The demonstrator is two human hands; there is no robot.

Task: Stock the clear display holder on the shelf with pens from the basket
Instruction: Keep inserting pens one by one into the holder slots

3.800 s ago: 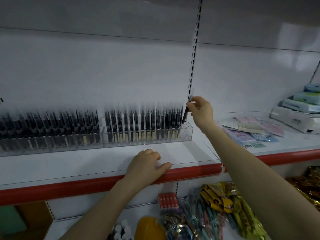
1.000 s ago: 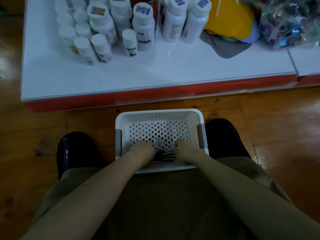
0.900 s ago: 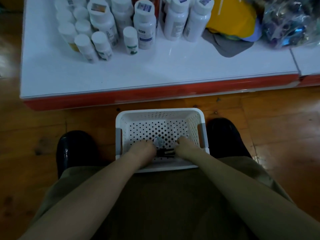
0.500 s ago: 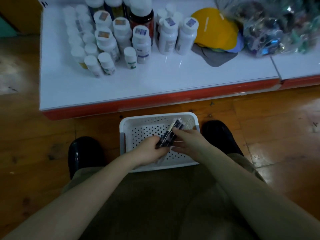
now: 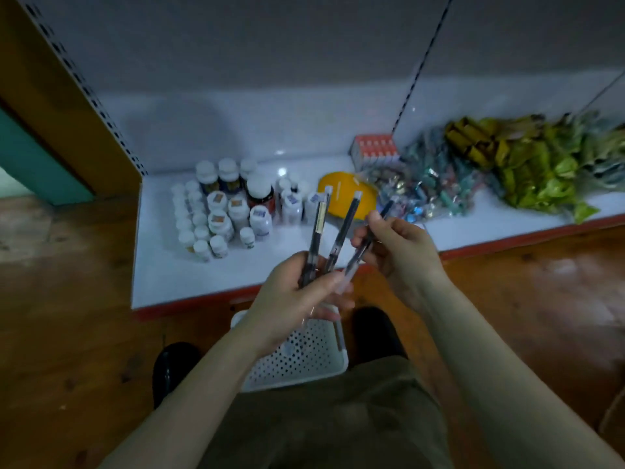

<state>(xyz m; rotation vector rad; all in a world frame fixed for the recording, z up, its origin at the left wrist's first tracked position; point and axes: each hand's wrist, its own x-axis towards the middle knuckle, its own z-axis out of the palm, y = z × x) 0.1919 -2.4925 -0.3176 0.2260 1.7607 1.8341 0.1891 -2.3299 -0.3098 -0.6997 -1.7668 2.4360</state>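
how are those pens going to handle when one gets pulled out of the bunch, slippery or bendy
The pens look straight, thin and hard, so probably stiff and light. They fan apart in the left hand, so they likely slide against each other; the right hand pinching one should draw it free easily. Laid flat, they might roll.

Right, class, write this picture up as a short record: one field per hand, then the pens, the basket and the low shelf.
Left hand: grips the lower ends of two pens, fanned upward
Right hand: pinches a third pen, tilted away from those two
Basket: white, perforated, on the floor between the shoes, below the hands
Low shelf: white-capped bottles, a yellow item, bags of wrapped packets
Display holder: not in view
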